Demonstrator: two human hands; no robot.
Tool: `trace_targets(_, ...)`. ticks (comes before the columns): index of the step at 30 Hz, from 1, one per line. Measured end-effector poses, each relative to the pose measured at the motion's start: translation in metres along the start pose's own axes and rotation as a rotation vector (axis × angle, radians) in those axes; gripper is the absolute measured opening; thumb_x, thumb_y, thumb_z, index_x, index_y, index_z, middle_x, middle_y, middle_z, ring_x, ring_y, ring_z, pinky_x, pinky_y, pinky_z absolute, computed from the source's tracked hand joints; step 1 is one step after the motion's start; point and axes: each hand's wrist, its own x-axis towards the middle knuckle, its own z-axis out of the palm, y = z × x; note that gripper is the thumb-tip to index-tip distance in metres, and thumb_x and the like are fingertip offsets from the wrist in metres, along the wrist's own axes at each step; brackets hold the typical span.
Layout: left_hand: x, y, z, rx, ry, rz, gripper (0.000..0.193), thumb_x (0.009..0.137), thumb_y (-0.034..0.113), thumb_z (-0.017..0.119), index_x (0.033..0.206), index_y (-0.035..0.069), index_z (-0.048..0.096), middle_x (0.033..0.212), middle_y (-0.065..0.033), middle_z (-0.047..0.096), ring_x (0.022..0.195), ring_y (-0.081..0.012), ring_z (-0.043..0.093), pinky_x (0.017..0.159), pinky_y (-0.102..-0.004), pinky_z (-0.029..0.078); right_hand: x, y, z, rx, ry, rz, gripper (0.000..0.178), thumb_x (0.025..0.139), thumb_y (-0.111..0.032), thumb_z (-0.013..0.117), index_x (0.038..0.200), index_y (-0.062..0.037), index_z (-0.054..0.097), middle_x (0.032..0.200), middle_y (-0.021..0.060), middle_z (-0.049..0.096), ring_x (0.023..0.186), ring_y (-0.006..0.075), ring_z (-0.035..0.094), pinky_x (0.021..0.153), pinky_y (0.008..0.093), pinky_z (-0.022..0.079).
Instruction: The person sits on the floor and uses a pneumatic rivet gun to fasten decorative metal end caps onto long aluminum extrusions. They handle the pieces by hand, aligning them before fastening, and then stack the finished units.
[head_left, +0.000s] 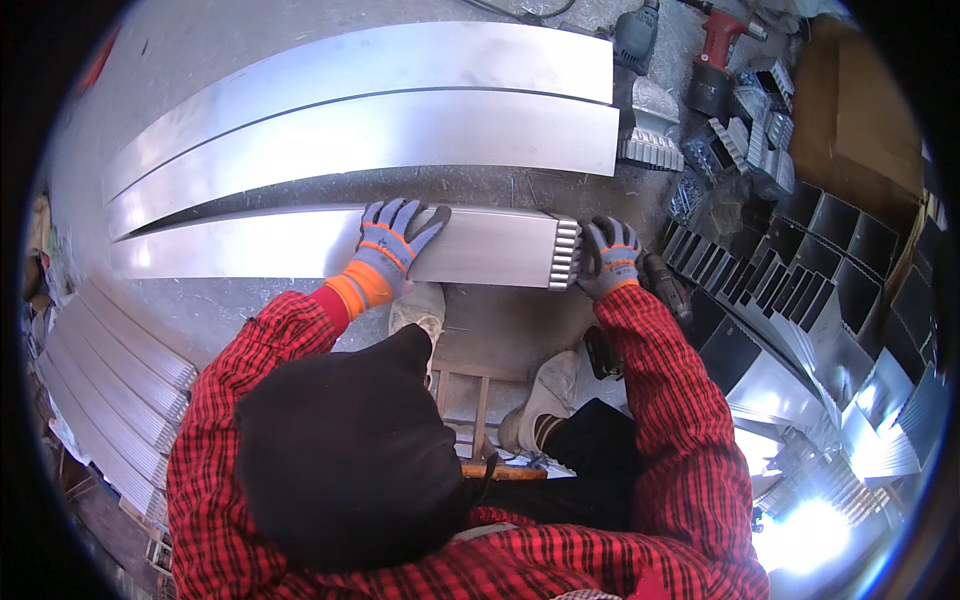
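Note:
A long silvery metal panel [490, 245] lies crosswise in front of me. My left hand [390, 245], in a grey and orange work glove, rests on its upper face, fingers spread. At the panel's right end sits a ribbed end piece [565, 255] with a row of pale teeth. My right hand [612, 257], gloved alike, is at that end, its fingers bent against the ribbed piece. The right palm and thumb are partly hidden. Beyond lie two more long metal panels [400, 125], side by side.
Stacked ribbed panels [115, 390] lie at the left. On the right are many dark open-ended metal profiles [790, 260], a cardboard box [860, 110], a red power tool [720, 50] and loose ribbed pieces [755, 130]. A drill [667, 287] lies beside my right hand.

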Motion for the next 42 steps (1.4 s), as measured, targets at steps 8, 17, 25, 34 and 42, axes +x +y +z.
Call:
trace_targets(8,-0.006,0.01,0.008,-0.01,0.063,0.023,0.098,0.059,0.041,0.077,0.144,0.02,0.033,0.137,-0.0172,0.037,0.127,-0.0366,0.032,0.106,-0.0565,0.019,-0.013,-0.017,0.002,-0.076,0.024,0.059,0.083,0.052,-0.033,0.076,0.129,-0.0222,0.046,0.131,0.0102,0.04,0.124,0.0367,0.034,0.103,0.0535,0.024)
trace_targets(17,0.012,-0.002,-0.038,-0.177,0.213,0.024,0.092,0.068,0.061,0.068,0.141,0.012,0.038,0.138,-0.016,0.038,0.132,-0.0338,0.03,0.113,-0.0505,0.015,0.037,0.032,-0.085,0.52,-0.375,-0.015,0.082,0.068,-0.025,0.078,0.14,-0.0221,0.039,0.135,0.0164,0.048,0.127,0.0357,0.043,0.104,0.0445,0.037)
trace_targets(25,0.074,-0.036,-0.063,0.158,0.269,-0.141,0.105,0.071,0.061,0.066,0.15,0.014,0.015,0.155,-0.0178,0.011,0.143,-0.0386,0.007,0.113,-0.0567,0.002,0.132,0.097,-0.102,-0.017,0.067,0.119,0.111,0.065,-0.05,0.079,0.15,-0.015,0.016,0.134,0.0239,0.048,0.126,0.0344,0.046,0.103,0.0395,0.039)
trace_targets(34,0.049,-0.037,-0.034,0.067,0.266,-0.068,0.105,0.065,0.061,0.07,0.148,0.015,0.024,0.151,-0.0181,0.02,0.139,-0.0354,0.021,0.113,-0.0543,0.009,0.087,0.1,-0.108,0.323,-0.237,0.336,0.108,0.065,-0.055,0.078,0.148,-0.0171,0.021,0.139,0.0238,0.042,0.128,0.0372,0.044,0.106,0.0385,0.037)
trace_targets(42,0.073,-0.029,-0.061,0.213,0.053,-0.199,0.102,0.065,0.058,0.071,0.147,0.016,0.026,0.146,-0.0169,0.029,0.138,-0.034,0.023,0.111,-0.0572,0.01,0.112,0.104,-0.125,-0.704,-0.098,-0.229,0.074,0.082,-0.033,0.057,0.148,-0.0265,0.023,0.154,0.0113,0.018,0.14,0.036,0.019,0.113,0.0503,0.016)
